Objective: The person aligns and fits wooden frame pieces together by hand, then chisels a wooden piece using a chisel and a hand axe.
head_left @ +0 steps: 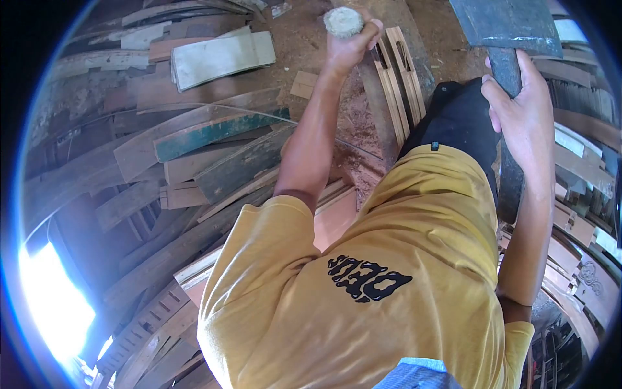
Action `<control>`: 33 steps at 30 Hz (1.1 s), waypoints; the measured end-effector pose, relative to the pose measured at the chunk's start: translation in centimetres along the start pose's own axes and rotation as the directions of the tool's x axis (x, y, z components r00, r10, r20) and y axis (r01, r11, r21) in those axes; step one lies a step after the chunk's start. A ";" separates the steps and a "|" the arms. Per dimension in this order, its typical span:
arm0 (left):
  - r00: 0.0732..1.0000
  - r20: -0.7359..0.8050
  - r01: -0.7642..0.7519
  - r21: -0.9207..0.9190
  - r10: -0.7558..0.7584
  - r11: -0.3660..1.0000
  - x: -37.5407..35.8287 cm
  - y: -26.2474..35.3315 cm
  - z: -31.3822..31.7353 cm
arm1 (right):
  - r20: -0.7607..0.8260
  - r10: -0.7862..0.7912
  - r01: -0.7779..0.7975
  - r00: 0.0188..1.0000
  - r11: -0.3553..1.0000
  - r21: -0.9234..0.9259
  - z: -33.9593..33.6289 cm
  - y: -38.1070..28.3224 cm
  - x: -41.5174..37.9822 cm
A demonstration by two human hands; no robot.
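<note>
My left hand [353, 47] is closed around an upright chisel [343, 23]. Only its round, pale, frayed butt end shows; the blade is hidden below my fist. Just right of that hand lie two narrow wooden pieces [400, 84] side by side, with long slots cut in them. On the right, my right hand [521, 107] grips the shaft of a dark mallet [508, 26], its broad, worn block head raised near the top edge of the view. The shaft runs down past my wrist.
Planks and offcuts [214, 139] are piled along the left, one with a green face [220, 135]. Pale flat boards [223, 59] lie at upper left. Reddish sawdust [356, 123] covers the ground by my leg [457, 120]. More boards [583, 168] are stacked on the right.
</note>
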State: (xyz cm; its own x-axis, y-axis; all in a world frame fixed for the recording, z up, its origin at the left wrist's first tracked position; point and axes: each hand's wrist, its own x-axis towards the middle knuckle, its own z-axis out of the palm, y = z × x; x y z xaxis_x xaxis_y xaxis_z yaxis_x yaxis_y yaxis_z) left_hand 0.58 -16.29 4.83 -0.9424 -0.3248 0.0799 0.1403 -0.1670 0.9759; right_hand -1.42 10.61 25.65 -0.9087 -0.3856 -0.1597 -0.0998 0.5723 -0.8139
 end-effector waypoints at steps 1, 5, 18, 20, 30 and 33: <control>0.997 -0.020 0.079 0.082 -0.077 0.994 -0.2 0.1 -0.1 | 0.001 0.001 -0.001 1.000 1.000 0.000 0.0 -0.1 0.1; 0.986 -0.006 -0.166 0.081 0.167 0.983 0.8 -1.9 0.9 | 0.026 -0.056 0.058 0.998 0.994 -0.097 0.6 -1.5 0.4; 0.965 -0.057 -0.231 0.286 0.257 0.930 2.0 -1.5 2.8 | 0.009 -0.229 0.212 0.973 0.882 -0.422 6.1 -2.5 3.5; 0.978 -0.138 -0.118 0.246 0.156 0.962 1.7 -0.8 3.4 | 0.067 -0.348 0.320 0.935 0.750 -0.579 6.9 0.6 4.7; 0.977 -0.084 -0.167 0.262 0.195 0.950 0.3 -1.6 3.3 | 0.159 -0.387 0.388 0.908 0.637 -0.666 6.6 -0.3 4.1; 0.970 -0.068 -0.212 0.226 0.233 0.951 0.1 -1.5 3.2 | 0.194 -0.445 0.461 0.874 0.638 -0.617 7.1 1.5 4.6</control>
State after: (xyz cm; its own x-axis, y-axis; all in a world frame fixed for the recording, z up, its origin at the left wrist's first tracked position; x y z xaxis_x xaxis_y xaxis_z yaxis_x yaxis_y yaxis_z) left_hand -0.70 -13.07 3.99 -0.8609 -0.4173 0.2910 0.2650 0.1205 0.9567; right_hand -2.83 4.57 19.70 -0.6718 -0.7319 0.1142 -0.7326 0.6337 -0.2484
